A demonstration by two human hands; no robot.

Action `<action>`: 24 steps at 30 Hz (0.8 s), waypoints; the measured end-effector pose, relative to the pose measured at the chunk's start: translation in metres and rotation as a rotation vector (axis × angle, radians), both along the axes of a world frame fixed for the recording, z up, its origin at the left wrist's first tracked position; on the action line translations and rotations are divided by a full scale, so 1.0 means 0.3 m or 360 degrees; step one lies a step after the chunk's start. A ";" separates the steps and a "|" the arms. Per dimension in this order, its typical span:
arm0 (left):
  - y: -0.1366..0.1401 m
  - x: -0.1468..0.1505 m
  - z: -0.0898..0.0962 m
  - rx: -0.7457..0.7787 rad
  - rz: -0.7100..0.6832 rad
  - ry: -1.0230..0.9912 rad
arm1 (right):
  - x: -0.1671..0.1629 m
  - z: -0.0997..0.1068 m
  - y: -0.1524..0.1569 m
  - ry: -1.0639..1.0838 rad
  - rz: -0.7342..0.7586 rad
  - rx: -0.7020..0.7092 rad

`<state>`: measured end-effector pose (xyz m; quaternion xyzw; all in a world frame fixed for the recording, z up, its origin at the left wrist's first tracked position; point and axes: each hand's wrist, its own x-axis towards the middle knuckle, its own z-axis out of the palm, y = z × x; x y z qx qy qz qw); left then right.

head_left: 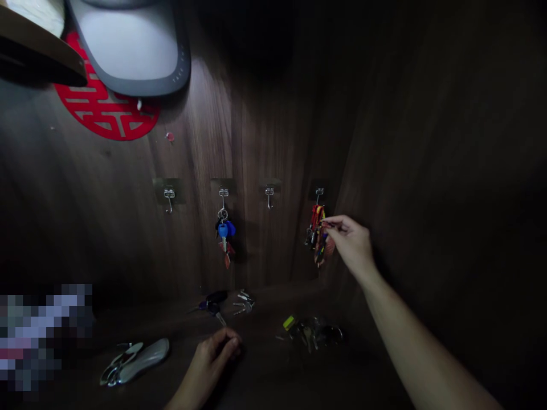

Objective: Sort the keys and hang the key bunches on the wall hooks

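My right hand [352, 239] reaches the rightmost wall hook [319, 193], thumb and fingers pinching a bunch of keys with red and yellow cords [317, 219]. The bunch hangs right below the hook; whether its loop rests on the hook is hard to make out. Low on the left, my left hand [216, 356] is curled closed, with nothing visible in it. Just beyond its fingers lie a dark key set [213, 304] and a small bunch of silver keys [244, 303]. Another key bunch with a yellow tag [289, 323] lies to its right.
Keys with blue heads [223, 230] hang from the second hook. Two other hooks [169, 196] [269, 195] hold nothing. A silver elongated object with a ring [143, 361] lies at lower left. A grey cap [132, 51] overlaps a red round paper-cut [119, 122] above.
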<state>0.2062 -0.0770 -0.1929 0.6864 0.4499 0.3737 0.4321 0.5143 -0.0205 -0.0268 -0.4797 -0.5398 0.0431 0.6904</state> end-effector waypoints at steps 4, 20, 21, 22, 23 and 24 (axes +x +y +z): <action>-0.002 0.000 0.007 0.0009 -0.0013 0.0019 | 0.051 0.075 0.075 -0.0030 -0.0200 0.0099; 0.007 -0.008 0.006 -0.0006 -0.0080 0.0082 | 0.104 0.076 0.199 -0.0123 -0.0270 -0.0019; 0.008 -0.008 0.005 -0.0006 -0.0080 0.0081 | 0.104 0.064 0.198 -0.0117 -0.0261 -0.0023; 0.008 -0.008 0.005 -0.0005 -0.0081 0.0077 | 0.104 0.051 0.196 -0.0109 -0.0249 -0.0025; 0.007 -0.007 0.005 -0.0004 -0.0083 0.0070 | 0.103 0.036 0.192 -0.0101 -0.0232 -0.0026; 0.006 -0.006 0.007 -0.0003 -0.0081 0.0064 | 0.101 0.019 0.189 -0.0093 -0.0215 -0.0024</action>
